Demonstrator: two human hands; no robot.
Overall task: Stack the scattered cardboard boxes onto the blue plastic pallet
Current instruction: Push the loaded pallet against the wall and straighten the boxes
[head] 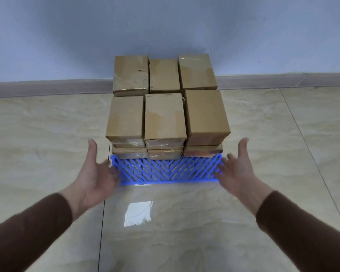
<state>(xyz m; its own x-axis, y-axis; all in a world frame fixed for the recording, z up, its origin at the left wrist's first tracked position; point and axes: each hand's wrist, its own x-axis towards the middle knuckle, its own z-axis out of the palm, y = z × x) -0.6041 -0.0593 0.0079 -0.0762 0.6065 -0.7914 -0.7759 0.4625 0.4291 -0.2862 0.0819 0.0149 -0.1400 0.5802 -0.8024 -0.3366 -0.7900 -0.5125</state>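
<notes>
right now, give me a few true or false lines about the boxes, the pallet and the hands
1. Both hands hold a box. False: the left hand and right hand are open, and neither grips a box.
2. The cardboard boxes sit stacked on the blue pallet. True.
3. The near strip of the pallet is bare. True.
4. The top layer shows two rows of three boxes. True.
5. The pallet stands in the middle of the room, far from any wall. False: its far side is close to the wall.
6. The sleeves are white. False: they are brown.
</notes>
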